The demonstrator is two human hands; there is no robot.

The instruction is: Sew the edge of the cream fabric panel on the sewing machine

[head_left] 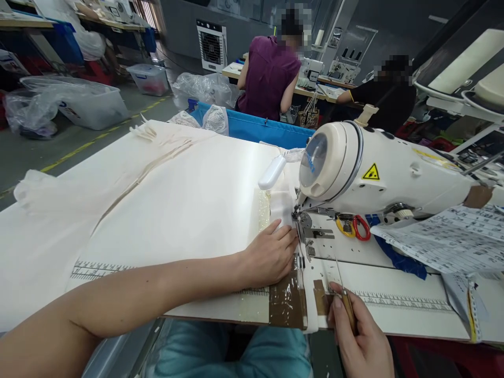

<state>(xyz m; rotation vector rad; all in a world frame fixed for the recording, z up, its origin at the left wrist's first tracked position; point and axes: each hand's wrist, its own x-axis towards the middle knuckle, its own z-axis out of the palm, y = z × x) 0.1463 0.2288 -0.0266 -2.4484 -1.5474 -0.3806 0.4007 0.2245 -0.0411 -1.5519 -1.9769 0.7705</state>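
Observation:
My left hand (271,253) lies flat beside the presser foot of a white sewing machine (394,163), fingers stretched over a piece of white fabric (281,207). A narrow white strip (311,299) runs from the foot area down over the table's front edge. Below the machine arm, my right hand (360,328) is closed around the wooden handle of an awl (347,310), whose thin metal tip points up and away from me. What lies under my left palm is hidden.
Sheer white fabric (118,184) spreads across the left of the table. Red-and-yellow-handled scissors (361,227), a blue cloth (397,257) and printed sheets (444,236) lie right of the needle. A blue fabric bin (255,123) hangs behind; two people sit beyond it.

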